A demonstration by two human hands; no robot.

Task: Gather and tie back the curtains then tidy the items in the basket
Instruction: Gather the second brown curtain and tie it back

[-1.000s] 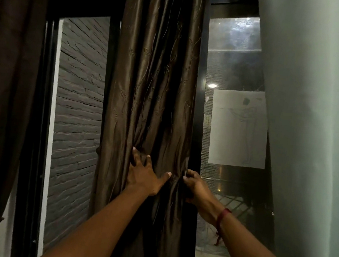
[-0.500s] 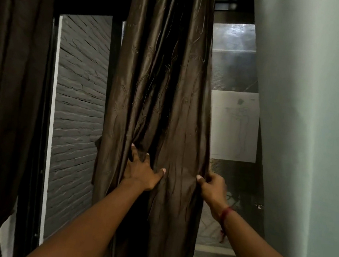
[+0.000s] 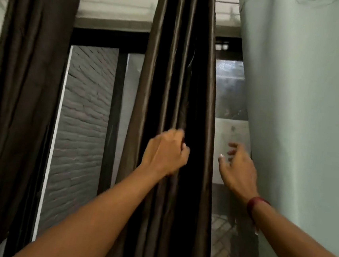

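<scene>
A shiny brown curtain (image 3: 169, 82) hangs in front of me, bunched into narrow folds in the middle of the window. My left hand (image 3: 165, 152) grips a bundle of those folds at about mid height, fingers curled round the fabric. Just right of the curtain's edge, my right hand (image 3: 237, 166) hovers in front of the glass with loose spread fingers, holding nothing. A second dark brown curtain (image 3: 27, 85) hangs at the far left. No basket is in view.
A pale green wall (image 3: 301, 124) stands close on the right. Behind the curtains are a black window frame (image 3: 112, 112), a grey brick wall outside (image 3: 84, 120) and a sheet of paper (image 3: 230, 132) stuck on the glass.
My left hand went from pressing flat on the curtain to gripping gathered folds. My right hand let go of the curtain's right edge and moved off to the right. The view tilted up.
</scene>
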